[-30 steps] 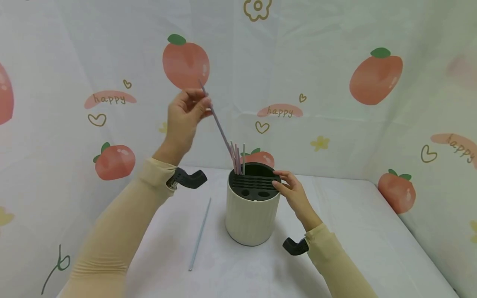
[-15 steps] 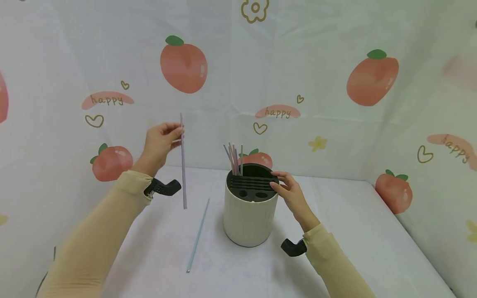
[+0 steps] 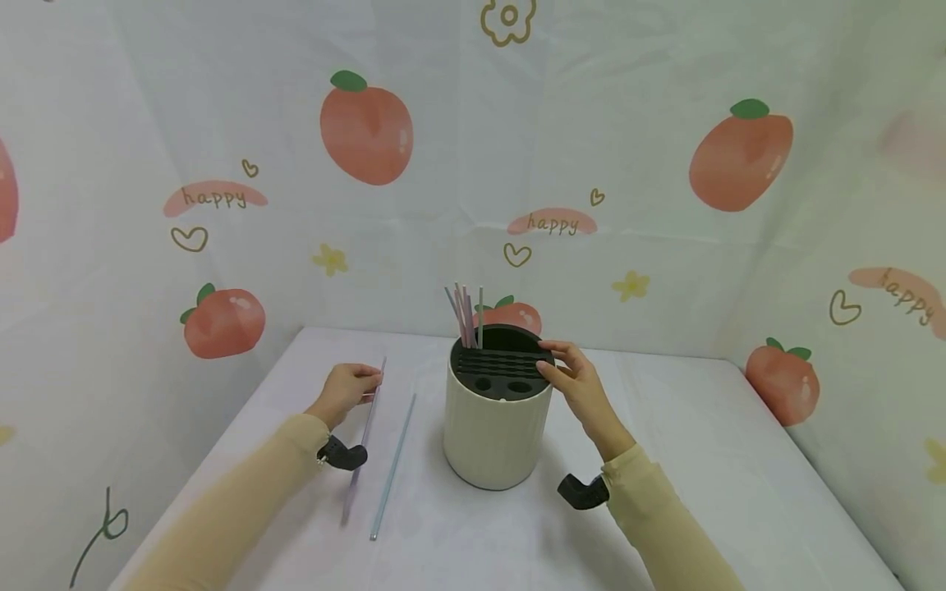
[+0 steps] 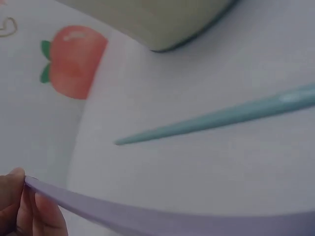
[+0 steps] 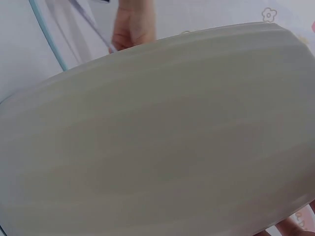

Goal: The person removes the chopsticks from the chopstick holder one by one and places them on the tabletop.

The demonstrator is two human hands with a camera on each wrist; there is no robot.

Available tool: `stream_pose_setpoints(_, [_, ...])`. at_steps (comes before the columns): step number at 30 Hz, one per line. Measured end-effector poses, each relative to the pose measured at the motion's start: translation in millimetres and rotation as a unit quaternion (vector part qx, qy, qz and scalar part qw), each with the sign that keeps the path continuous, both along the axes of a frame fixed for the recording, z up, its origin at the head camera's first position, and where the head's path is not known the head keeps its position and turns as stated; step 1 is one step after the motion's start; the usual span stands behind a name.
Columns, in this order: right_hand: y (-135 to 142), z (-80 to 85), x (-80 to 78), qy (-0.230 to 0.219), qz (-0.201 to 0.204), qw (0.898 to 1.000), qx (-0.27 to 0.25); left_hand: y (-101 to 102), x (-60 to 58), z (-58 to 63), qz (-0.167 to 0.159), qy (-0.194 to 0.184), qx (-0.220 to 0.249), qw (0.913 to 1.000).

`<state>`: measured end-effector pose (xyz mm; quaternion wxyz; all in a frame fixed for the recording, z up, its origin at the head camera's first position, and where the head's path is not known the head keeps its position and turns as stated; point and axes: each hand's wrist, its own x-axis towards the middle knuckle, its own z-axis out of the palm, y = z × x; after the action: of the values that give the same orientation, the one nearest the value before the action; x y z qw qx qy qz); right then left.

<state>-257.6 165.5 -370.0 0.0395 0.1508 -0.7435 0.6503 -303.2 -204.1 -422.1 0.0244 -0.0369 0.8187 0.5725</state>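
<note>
Now lower, the left hand (image 3: 347,391) pinches the purple stick (image 3: 368,421) beside a blue stick (image 3: 394,464), well clear of the pen holder (image 3: 497,443) the right hand (image 3: 581,384) grips

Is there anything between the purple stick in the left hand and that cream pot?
Yes: the blue stick lies on the table between the purple stick and the cream pot. It lies low, so a lifted stick would probably pass over it easily.
</note>
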Motion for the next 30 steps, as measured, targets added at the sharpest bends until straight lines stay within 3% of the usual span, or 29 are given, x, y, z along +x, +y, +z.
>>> stream_pose_setpoints(6, [-0.1,0.4,0.5,0.001,0.000,1.000,0.000,4.5,1.8,-30.2,0.009,-0.033,-0.034,0.9988])
stream_pose_setpoints(12, [0.3,-0.4,0.1,0.003,0.001,1.000,-0.001,6.5,-2.1,-50.1,0.009,-0.036,-0.083,0.9959])
stream_pose_setpoints(30, [0.9,2.0,1.0,0.001,0.002,1.000,-0.001,13.6,-4.6,-55.6,-0.001,-0.029,-0.158,0.9870])
